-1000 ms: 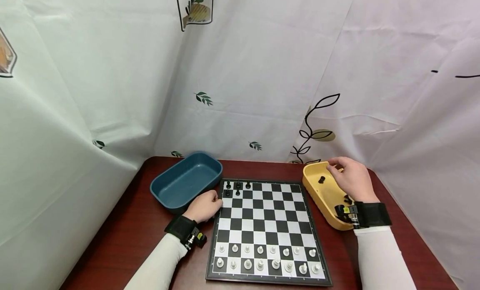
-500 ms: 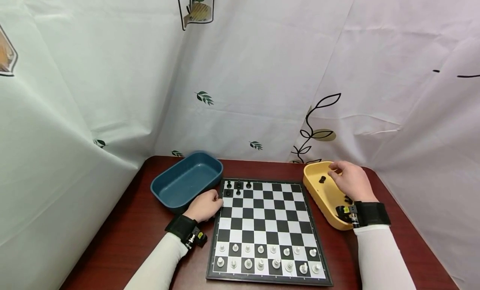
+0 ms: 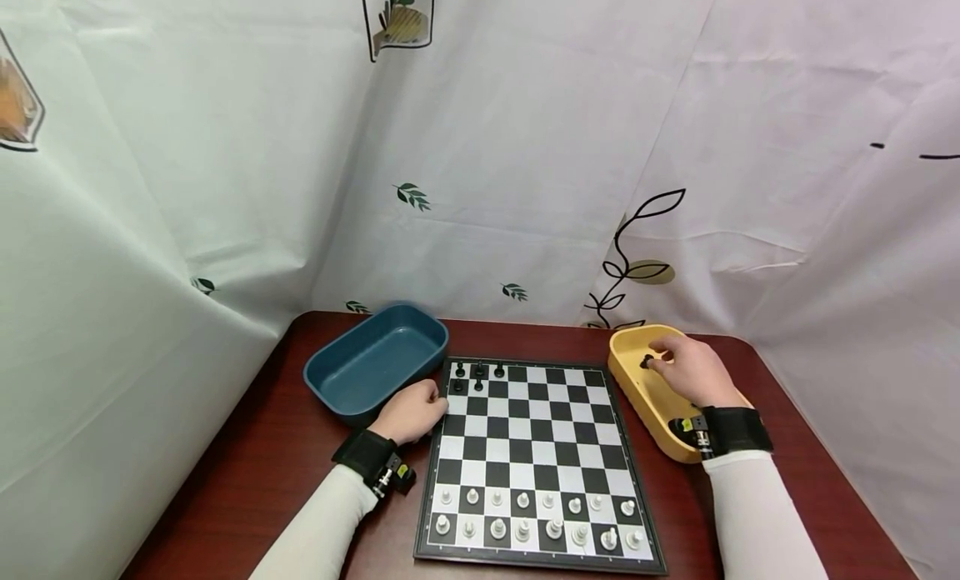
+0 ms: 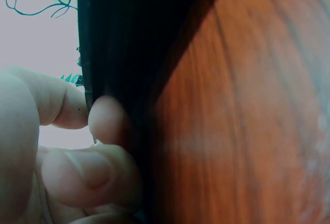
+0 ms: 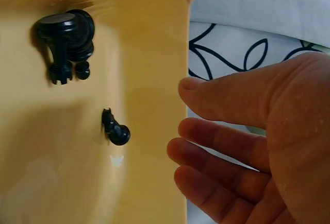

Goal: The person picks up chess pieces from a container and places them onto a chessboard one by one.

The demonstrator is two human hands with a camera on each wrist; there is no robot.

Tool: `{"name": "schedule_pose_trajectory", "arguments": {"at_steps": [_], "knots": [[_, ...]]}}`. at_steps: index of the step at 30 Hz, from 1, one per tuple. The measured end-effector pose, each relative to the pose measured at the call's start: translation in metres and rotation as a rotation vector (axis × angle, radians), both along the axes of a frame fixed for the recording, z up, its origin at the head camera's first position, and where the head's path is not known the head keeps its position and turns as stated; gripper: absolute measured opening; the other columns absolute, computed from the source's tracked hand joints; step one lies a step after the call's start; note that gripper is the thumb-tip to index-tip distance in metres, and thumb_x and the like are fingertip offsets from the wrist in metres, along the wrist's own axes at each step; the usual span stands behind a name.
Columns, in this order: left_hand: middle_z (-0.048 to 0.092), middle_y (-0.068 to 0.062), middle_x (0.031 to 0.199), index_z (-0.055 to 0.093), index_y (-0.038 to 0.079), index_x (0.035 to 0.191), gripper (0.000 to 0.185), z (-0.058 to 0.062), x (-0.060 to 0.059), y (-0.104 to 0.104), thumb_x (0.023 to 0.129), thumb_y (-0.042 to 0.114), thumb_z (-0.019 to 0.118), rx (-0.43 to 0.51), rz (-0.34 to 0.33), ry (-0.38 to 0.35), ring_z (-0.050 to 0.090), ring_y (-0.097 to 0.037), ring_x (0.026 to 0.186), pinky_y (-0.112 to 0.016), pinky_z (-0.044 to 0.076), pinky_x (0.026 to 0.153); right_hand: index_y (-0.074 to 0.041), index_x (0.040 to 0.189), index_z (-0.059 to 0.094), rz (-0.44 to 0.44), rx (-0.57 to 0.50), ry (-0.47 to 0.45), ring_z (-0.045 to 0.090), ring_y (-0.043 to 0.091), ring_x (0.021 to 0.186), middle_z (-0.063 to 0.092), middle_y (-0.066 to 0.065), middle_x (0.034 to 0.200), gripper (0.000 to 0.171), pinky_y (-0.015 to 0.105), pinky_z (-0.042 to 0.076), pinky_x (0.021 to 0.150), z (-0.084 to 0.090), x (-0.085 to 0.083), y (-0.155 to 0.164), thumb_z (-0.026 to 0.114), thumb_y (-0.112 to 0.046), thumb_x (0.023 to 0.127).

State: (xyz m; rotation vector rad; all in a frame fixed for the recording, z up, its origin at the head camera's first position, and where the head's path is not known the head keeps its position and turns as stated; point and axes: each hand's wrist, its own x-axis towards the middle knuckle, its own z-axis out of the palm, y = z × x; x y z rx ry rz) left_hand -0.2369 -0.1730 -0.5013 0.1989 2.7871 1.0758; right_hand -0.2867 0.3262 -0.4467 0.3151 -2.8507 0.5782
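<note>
black piece beside right hand

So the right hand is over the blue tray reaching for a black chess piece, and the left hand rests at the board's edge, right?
Not quite. The right hand is over the yellow tray, not the blue tray, which sits by the left hand. The head view shows this. The rest holds: it reaches toward a black chess piece, and the left hand rests at the edge of the board.
</note>
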Motion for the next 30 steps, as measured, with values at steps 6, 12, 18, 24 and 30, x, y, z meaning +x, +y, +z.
{"name": "schedule_pose_trajectory", "arguments": {"at_steps": [6, 12, 18, 24, 30], "knots": [[0.063, -0.002, 0.062, 0.058, 0.014, 0.086, 0.025, 0.0008, 0.0006, 0.0003, 0.106, 0.028, 0.058, 0.009, -0.010, 0.006, 0.054, -0.020, 0.045, -0.035, 0.041, 0.048, 0.002, 0.126, 0.078, 0.015, 0.031, -0.056, 0.074, 0.046, 0.107, 0.078, 0.024, 0.120, 0.036, 0.066, 0.057, 0.091, -0.0065, -0.0018, -0.0007, 0.084, -0.017, 0.095], [0.063, -0.002, 0.062, 0.058, 0.014, 0.086, 0.025, 0.0003, 0.0005, -0.0003, 0.106, 0.028, 0.058, 0.003, -0.008, 0.007, 0.054, -0.020, 0.046, -0.035, 0.042, 0.048, 0.006, 0.128, 0.076, 0.057, 0.028, -0.106, 0.074, 0.045, 0.106, 0.077, 0.026, 0.124, 0.040, 0.064, 0.058, 0.092, -0.0093, -0.0020, -0.0006, 0.083, -0.017, 0.096], [0.063, -0.002, 0.062, 0.058, 0.014, 0.085, 0.025, 0.0004, 0.0008, -0.0002, 0.105, 0.028, 0.059, 0.007, -0.009, 0.009, 0.054, -0.020, 0.045, -0.035, 0.041, 0.048, 0.008, 0.126, 0.077, 0.097, 0.038, -0.146, 0.075, 0.035, 0.095, 0.078, 0.025, 0.123, 0.041, 0.059, 0.059, 0.088, -0.0092, -0.0003, -0.0036, 0.085, -0.016, 0.093], [0.063, -0.002, 0.062, 0.058, 0.013, 0.085, 0.025, 0.0014, 0.0007, -0.0002, 0.106, 0.028, 0.059, 0.001, -0.002, -0.002, 0.054, -0.020, 0.045, -0.034, 0.041, 0.048, 0.006, 0.121, 0.079, 0.119, 0.075, -0.170, 0.074, 0.027, 0.090, 0.078, 0.025, 0.122, 0.037, 0.048, 0.059, 0.079, -0.0094, -0.0004, -0.0061, 0.085, -0.012, 0.090], [0.064, -0.002, 0.062, 0.058, 0.014, 0.086, 0.025, 0.0010, -0.0001, 0.0005, 0.106, 0.029, 0.059, -0.003, 0.004, -0.001, 0.054, -0.020, 0.045, -0.034, 0.041, 0.048, 0.003, 0.121, 0.081, 0.132, 0.098, -0.228, 0.076, 0.037, 0.103, 0.075, 0.030, 0.128, 0.035, 0.048, 0.059, 0.082, -0.0066, 0.0018, -0.0095, 0.082, -0.007, 0.088]]}}
